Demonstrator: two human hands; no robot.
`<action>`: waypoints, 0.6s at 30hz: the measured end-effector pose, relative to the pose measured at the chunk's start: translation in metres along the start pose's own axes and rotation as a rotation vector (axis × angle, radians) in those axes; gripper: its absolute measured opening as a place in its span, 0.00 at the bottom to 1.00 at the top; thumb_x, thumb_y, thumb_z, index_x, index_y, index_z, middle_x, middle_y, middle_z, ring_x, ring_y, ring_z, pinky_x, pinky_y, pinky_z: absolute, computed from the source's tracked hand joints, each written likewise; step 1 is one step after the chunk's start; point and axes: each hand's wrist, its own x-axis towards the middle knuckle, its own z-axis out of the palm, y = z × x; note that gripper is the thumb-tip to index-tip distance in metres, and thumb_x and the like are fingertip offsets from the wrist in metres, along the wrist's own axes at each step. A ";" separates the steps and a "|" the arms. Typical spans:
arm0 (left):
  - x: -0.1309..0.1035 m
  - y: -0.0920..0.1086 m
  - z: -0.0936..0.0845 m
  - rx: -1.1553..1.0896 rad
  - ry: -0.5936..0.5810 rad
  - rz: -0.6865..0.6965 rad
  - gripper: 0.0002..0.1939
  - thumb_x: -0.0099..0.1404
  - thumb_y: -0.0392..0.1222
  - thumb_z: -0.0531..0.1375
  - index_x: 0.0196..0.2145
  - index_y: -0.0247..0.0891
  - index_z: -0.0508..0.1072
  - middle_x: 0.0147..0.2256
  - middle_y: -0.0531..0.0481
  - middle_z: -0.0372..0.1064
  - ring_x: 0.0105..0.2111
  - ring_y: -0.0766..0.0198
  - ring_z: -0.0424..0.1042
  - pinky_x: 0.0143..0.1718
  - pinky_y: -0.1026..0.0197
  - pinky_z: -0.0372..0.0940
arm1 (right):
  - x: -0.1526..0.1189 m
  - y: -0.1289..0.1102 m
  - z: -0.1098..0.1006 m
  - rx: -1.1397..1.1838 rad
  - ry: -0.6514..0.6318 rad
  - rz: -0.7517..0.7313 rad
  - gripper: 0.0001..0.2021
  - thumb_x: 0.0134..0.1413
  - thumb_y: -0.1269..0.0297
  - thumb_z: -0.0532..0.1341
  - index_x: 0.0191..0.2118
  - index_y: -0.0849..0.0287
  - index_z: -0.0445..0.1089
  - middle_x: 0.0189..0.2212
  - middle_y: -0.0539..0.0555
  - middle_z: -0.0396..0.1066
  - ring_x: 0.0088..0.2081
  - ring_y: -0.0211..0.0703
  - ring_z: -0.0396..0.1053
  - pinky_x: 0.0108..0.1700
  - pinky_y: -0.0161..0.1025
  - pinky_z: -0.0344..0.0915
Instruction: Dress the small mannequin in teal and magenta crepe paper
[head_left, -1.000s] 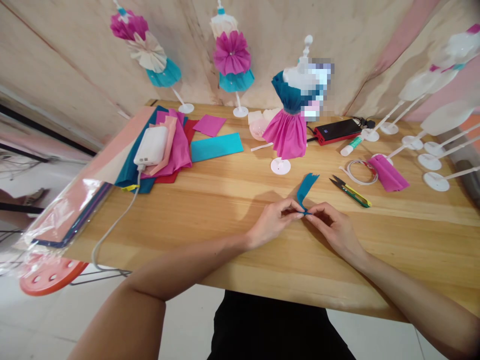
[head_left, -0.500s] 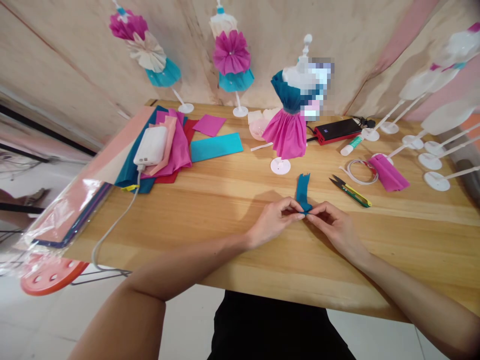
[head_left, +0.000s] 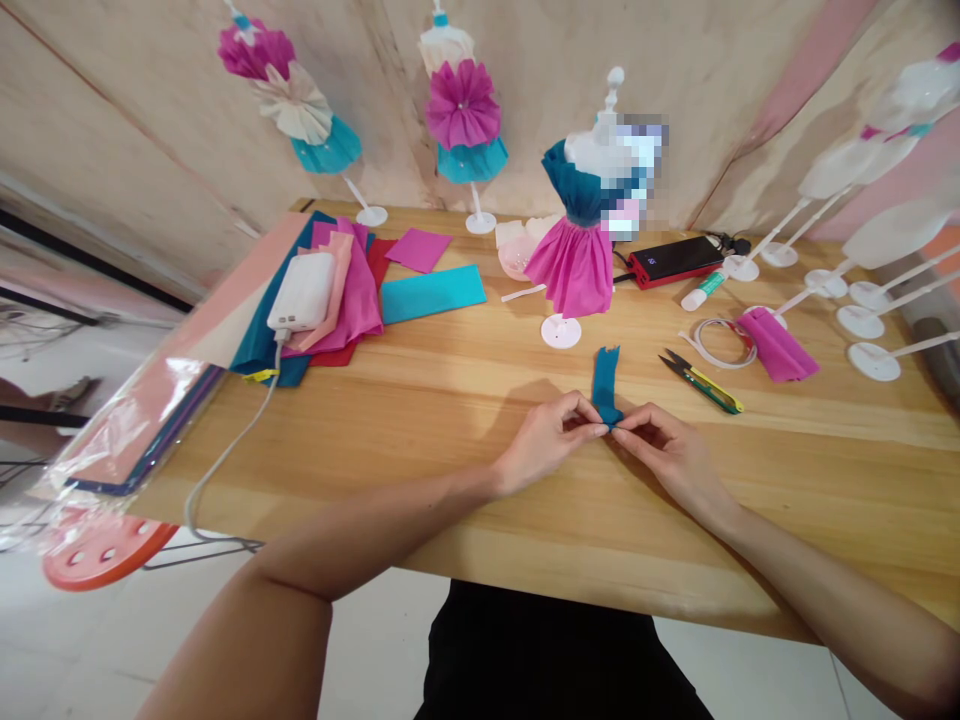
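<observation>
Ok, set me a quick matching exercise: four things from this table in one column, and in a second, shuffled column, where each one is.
Things
1. teal strip
2. snips
3. white box with a cable
4. green-and-white tube

Places
A. on top of the stacked coloured sheets
B. beside the black-and-red box
C. pinched at its near end by the left hand and right hand
D. beyond the right hand, points to the left

Pairs: 1-C, 2-D, 3-A, 4-B
</observation>
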 end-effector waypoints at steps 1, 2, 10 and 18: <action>0.000 0.000 0.000 0.003 0.001 -0.001 0.12 0.61 0.48 0.62 0.33 0.36 0.69 0.33 0.51 0.71 0.34 0.67 0.69 0.38 0.63 0.64 | 0.000 0.000 0.000 -0.001 0.001 -0.005 0.09 0.55 0.56 0.64 0.34 0.56 0.71 0.31 0.51 0.71 0.33 0.41 0.66 0.34 0.39 0.61; 0.000 0.000 0.000 0.005 0.002 -0.002 0.12 0.61 0.48 0.62 0.33 0.36 0.69 0.33 0.51 0.71 0.34 0.67 0.69 0.38 0.63 0.64 | 0.000 0.000 0.001 -0.001 0.002 -0.009 0.09 0.55 0.56 0.64 0.34 0.55 0.71 0.32 0.51 0.71 0.33 0.41 0.66 0.35 0.39 0.61; 0.000 0.000 0.000 0.013 -0.001 -0.002 0.12 0.61 0.48 0.62 0.33 0.36 0.69 0.32 0.51 0.70 0.33 0.67 0.69 0.38 0.63 0.64 | 0.000 0.000 0.000 -0.035 0.009 -0.008 0.09 0.56 0.56 0.64 0.34 0.56 0.70 0.32 0.51 0.71 0.33 0.41 0.66 0.35 0.39 0.61; 0.000 -0.001 0.001 0.014 0.001 -0.005 0.12 0.60 0.48 0.63 0.32 0.36 0.69 0.32 0.52 0.71 0.33 0.67 0.69 0.38 0.63 0.64 | 0.002 0.001 -0.001 -0.055 0.020 0.005 0.11 0.55 0.54 0.64 0.33 0.56 0.68 0.31 0.50 0.70 0.31 0.40 0.66 0.33 0.39 0.62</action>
